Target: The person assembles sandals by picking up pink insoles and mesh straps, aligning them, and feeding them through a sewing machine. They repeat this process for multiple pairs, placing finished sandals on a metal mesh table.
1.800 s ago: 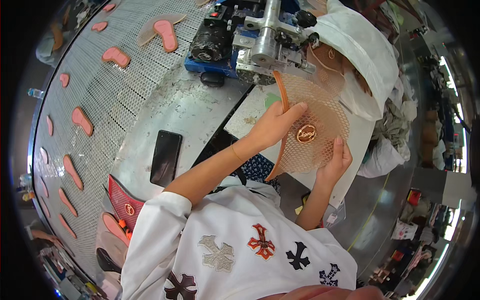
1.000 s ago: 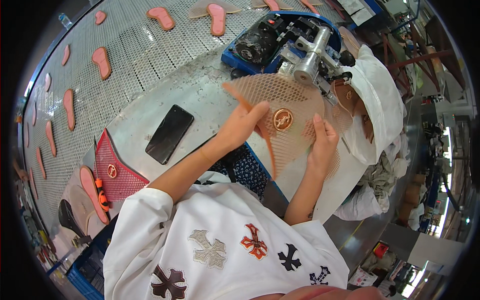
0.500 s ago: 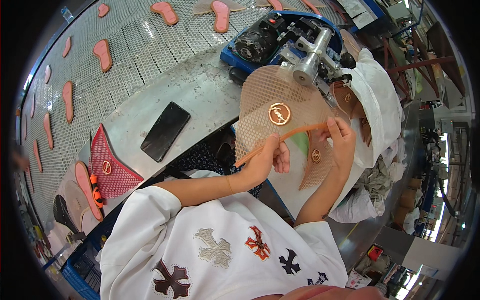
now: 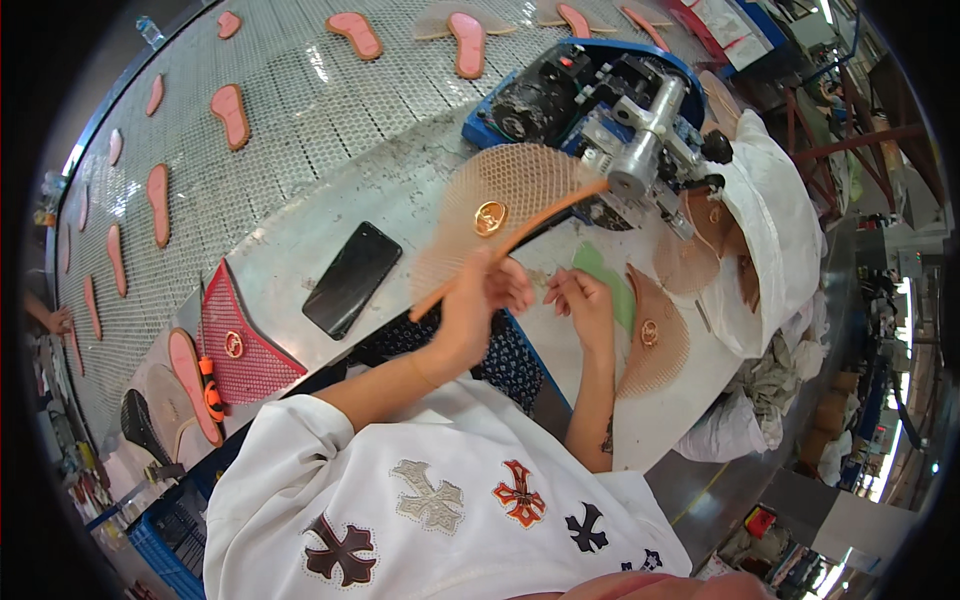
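Observation:
My left hand (image 4: 478, 300) is raised over the table's front edge and grips a tan mesh shoe upper (image 4: 500, 210) with a round gold badge, together with a thin orange strap (image 4: 520, 240) that slants up toward the grey machine head (image 4: 640, 150). My right hand (image 4: 583, 305) hovers just right of it, fingers curled, over a green patch (image 4: 608, 280) on the white work surface; I cannot tell whether it pinches anything. A second tan mesh piece (image 4: 650, 345) lies flat to its right.
A black phone (image 4: 352, 280) lies on the metal table. A red mesh upper (image 4: 240, 345) and pink soles sit at the left. A mesh conveyor (image 4: 300, 120) carries several pink insoles. White sacks (image 4: 780, 240) are piled at the right, past the blue-based machine (image 4: 560, 90).
The tan mesh upper went from held with both hands to lifted up and left by my left hand alone. The orange strap now points at the machine. My right hand has come off the mesh.

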The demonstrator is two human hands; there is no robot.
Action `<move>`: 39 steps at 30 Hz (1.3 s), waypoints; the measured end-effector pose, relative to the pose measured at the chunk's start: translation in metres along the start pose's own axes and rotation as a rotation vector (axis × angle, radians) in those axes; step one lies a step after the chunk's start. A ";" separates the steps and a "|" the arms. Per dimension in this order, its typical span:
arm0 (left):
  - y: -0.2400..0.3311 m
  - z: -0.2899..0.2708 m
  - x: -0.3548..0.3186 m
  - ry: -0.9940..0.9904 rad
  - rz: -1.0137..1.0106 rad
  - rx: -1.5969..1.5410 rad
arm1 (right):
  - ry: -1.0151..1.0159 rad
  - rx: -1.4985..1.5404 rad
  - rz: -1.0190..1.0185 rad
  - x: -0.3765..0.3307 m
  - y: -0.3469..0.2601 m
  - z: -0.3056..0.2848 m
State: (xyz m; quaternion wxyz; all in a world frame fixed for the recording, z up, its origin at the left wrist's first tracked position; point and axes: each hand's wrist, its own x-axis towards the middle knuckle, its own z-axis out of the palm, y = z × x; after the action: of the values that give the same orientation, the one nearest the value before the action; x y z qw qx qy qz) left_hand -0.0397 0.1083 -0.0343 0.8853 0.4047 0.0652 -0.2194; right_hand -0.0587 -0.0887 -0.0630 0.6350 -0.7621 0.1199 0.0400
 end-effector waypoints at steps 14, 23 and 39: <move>0.240 -0.093 0.105 0.729 1.609 1.540 | 0.305 -0.155 -0.179 -0.003 0.040 0.018; 0.182 -0.237 0.193 0.432 0.729 1.687 | 0.310 -0.090 -0.173 -0.010 0.034 0.030; 0.207 -0.337 0.090 0.432 0.748 1.907 | -0.322 -0.720 -0.862 0.181 -0.095 0.266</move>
State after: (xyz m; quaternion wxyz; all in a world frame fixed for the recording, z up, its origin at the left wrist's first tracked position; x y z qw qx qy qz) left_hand 0.1533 0.4479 -0.1423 0.1798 0.9602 -0.1076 0.1849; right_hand 0.1631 0.1635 -0.0608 0.3049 -0.8942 -0.3205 -0.0684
